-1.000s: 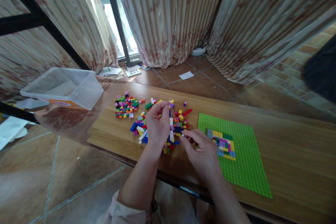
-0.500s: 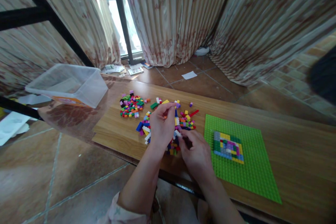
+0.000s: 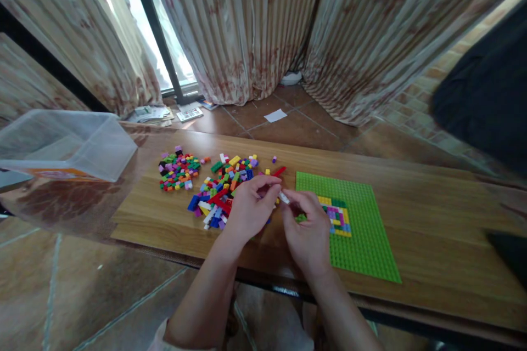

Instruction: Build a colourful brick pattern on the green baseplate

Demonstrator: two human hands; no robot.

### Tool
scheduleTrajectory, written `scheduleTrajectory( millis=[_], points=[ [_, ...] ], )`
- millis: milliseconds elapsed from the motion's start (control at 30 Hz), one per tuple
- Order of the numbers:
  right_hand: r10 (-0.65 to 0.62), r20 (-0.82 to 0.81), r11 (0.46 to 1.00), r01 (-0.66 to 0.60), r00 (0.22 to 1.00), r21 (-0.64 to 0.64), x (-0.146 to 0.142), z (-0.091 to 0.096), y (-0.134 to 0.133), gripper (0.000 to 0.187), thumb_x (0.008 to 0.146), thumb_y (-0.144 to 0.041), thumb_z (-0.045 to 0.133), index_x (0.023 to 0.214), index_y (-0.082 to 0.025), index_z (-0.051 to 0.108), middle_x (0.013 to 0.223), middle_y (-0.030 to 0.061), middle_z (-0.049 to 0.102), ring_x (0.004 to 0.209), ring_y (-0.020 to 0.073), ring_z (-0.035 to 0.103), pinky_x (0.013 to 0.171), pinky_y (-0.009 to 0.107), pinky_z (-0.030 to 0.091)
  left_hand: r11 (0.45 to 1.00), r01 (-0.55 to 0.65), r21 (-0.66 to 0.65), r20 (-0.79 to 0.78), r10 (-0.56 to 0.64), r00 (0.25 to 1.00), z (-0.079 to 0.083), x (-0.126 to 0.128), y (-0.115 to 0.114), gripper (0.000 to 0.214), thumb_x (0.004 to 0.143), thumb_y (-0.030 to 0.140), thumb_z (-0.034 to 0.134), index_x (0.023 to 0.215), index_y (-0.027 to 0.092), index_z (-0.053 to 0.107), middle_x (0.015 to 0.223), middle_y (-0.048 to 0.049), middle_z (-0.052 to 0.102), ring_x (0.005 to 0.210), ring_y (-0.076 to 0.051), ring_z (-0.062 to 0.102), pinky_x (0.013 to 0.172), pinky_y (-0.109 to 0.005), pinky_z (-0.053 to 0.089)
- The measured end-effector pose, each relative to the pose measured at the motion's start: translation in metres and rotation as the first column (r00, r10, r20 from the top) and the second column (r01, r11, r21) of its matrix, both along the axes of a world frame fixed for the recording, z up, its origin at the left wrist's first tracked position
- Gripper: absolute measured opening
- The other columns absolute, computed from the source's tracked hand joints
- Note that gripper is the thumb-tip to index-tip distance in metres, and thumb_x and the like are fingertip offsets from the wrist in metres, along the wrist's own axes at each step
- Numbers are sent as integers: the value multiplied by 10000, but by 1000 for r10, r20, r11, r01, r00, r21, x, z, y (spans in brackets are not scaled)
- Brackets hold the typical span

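Note:
My right hand [image 3: 307, 227] pinches a small white toy brick [image 3: 284, 197] between thumb and fingers. Close beside it, my left hand [image 3: 255, 205] has thumb and fingertips pressed together near the brick's far end; what they hold is hidden. Both hands are above the table, between a mixed heap of loose bricks [image 3: 216, 214] and the green baseplate [image 3: 370, 230]. A flat square pattern of coloured bricks [image 3: 341, 218] is fixed on the baseplate, its left part covered by my right hand.
A pile of smaller bricks [image 3: 179, 170] lies left on the wooden table [image 3: 152, 225]. Beyond it stands a clear plastic box [image 3: 99, 148]. A red long brick [image 3: 279, 171] lies behind my hands. At right, a dark shape [image 3: 486, 88] hangs over the table's far side.
My hands have come together, the left moving toward the white brick in my right, and both are lifted away from the heap. The view has turned right, so the table appears further left.

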State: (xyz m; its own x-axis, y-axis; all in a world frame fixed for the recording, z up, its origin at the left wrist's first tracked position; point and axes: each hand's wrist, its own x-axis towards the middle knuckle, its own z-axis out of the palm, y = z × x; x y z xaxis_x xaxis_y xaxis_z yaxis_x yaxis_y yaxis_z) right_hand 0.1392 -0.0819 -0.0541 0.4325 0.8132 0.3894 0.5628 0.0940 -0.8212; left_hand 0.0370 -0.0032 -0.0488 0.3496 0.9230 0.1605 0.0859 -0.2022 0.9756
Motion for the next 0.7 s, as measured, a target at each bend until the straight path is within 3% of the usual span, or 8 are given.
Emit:
scheduleTrajectory(
  millis=[100,233,500,700],
  points=[
    [-28,-23,1000,28,999,4,4,1,-2,179,887,-233,541,985,-216,690,880,45,660,766,165,597,665,301,502,994,82,-70,42,-79,996,1,6,-3,155,823,241,616,885,184,746,800,-26,740,719,-159,675,659,-254,537],
    [-40,-25,999,39,999,-9,9,0,-6,168,869,-244,574,984,-212,693,845,35,655,747,160,597,669,297,502,981,112,-155,100,-97,990,5,14,-5,145,802,204,623,861,177,753,796,-33,740,714,-157,669,647,-248,530],
    [52,22,997,-50,998,-62,26,2,-16,295,857,-233,595,1148,-235,646,914,28,657,787,160,597,725,313,511,958,167,-233,127,-140,982,3,20,-6,216,778,161,631,975,159,720,915,-57,749,836,-174,689,763,-282,544],
    [182,107,971,-161,978,-179,45,8,-26,366,835,-261,660,1199,-238,631,1039,50,660,922,197,597,830,373,513,932,282,-229,153,-251,956,2,22,-10,347,740,138,660,1088,143,671,1048,-88,724,969,-191,670,821,-289,534]
  ],
)
